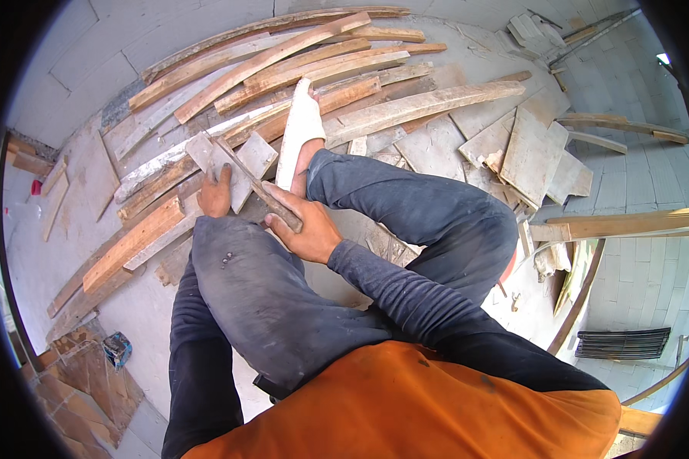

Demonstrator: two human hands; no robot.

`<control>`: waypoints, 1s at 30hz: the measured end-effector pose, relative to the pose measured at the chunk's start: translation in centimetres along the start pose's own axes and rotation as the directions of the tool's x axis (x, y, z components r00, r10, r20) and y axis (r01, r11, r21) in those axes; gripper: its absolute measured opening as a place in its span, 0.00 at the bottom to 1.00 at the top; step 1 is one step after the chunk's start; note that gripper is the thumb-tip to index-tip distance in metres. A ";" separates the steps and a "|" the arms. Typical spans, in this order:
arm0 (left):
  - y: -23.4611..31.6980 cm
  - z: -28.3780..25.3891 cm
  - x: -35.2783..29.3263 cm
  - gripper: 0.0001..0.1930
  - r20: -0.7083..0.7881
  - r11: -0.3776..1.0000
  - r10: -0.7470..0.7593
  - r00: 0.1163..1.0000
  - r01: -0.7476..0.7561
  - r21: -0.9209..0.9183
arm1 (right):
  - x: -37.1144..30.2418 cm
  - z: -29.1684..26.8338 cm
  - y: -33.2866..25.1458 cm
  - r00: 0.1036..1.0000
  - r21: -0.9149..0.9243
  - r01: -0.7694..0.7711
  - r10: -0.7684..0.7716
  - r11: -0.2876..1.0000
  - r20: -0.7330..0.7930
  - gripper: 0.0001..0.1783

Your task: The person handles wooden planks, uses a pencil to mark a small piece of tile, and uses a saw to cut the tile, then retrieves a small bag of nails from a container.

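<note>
My right hand (310, 229) is wrapped round the wooden handle of a long narrow tool (246, 169). Its thin dark part slants up and left, and I cannot make out what kind of tool it is. Beyond my left knee, my left hand (215, 193) grips the lower end of a short flat piece of wood (200, 151). The tool's far end lies close beside that piece. Another short board (254, 164) leans just right of the tool, next to my foot in a white slipper (302, 126).
Long timber battens (283, 57) lie piled along the far wall and to the left (134, 243). Broken flat boards (532, 157) are stacked at the right. Brown tiles (84, 382) and a small blue object (117, 349) are at lower left. Dark bars (622, 343) lie at far right.
</note>
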State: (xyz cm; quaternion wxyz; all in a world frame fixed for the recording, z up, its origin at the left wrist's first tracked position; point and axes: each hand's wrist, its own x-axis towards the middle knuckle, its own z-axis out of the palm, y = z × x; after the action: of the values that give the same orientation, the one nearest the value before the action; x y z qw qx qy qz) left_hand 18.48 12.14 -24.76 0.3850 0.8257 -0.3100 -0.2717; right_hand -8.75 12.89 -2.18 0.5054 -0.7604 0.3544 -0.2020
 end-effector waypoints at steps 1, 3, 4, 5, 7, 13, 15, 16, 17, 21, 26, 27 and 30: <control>0.4 -0.7 -0.4 0.43 0.035 0.978 0.011 0.999 -0.004 -0.209 | -0.6 -0.1 -0.4 1.000 -0.018 0.014 -0.014 1.000 0.007 0.34; 2.3 -1.6 -1.3 0.39 0.184 0.704 -0.049 0.982 0.165 -0.691 | -0.9 -0.3 -0.7 0.986 -0.019 0.153 -0.154 0.988 -0.069 0.33; 3.3 -2.9 -1.6 0.37 0.341 0.520 -0.103 0.934 0.343 -0.782 | -1.0 -0.5 -1.1 0.976 -0.016 0.200 -0.200 0.980 -0.086 0.33; 4.4 -4.0 -1.8 0.34 0.499 0.305 -0.117 0.859 0.509 -0.805 | -1.1 -0.8 -1.6 0.964 -0.014 0.246 -0.246 0.969 -0.104 0.33; 6.0 -6.9 -1.1 0.26 0.491 0.266 -0.002 0.871 0.474 -0.840 | -1.0 -1.2 -4.0 0.958 0.021 0.278 -0.275 0.960 -0.079 0.33; 17.8 -12.9 -3.2 0.23 0.014 0.368 0.187 0.982 -0.057 -0.928 | -4.2 -6.9 -11.0 0.956 0.407 0.248 -0.154 0.879 -0.249 0.33; 19.4 -16.5 -3.5 0.23 -0.180 0.471 0.181 0.967 -0.246 -0.847 | -6.0 -11.2 -14.5 0.937 0.513 0.253 -0.076 0.820 -0.341 0.35; 20.2 -18.0 -3.8 0.23 -0.271 0.514 0.191 0.943 -0.332 -0.791 | -7.3 -14.3 -15.8 0.899 0.472 0.352 -0.151 0.808 -0.411 0.34; 20.9 -19.1 -4.6 0.23 -0.277 0.521 0.210 0.937 -0.348 -0.779 | -8.6 -17.4 -17.0 0.860 0.326 0.393 -0.218 0.860 -0.461 0.34; 23.8 -20.7 -9.6 0.23 -0.250 0.547 0.249 0.935 -0.350 -0.761 | -13.4 -27.9 -14.3 0.686 -0.027 0.255 -0.201 0.967 -0.699 0.30; 25.4 -19.7 -12.9 0.26 -0.151 0.528 0.364 0.919 -0.338 -0.780 | -17.6 -30.8 3.9 0.604 -0.466 -0.392 -0.160 0.793 -0.781 0.36; 25.4 -19.7 -13.1 0.25 -0.117 0.522 0.379 0.918 -0.317 -0.792 | -17.4 -28.1 5.8 0.584 -0.340 -0.560 0.069 0.755 -0.809 0.35; 27.3 -17.3 -14.3 0.24 0.007 0.533 0.419 0.908 -0.240 -0.811 | -19.6 -23.1 12.6 0.503 -0.234 -0.844 0.561 0.482 -0.657 0.34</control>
State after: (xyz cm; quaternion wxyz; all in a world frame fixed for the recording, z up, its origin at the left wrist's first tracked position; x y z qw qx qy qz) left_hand 12.74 16.58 9.81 0.7222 0.4609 -0.3440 -0.3843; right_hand -41.41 9.98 -3.20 0.2011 -0.5609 0.8017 -0.0470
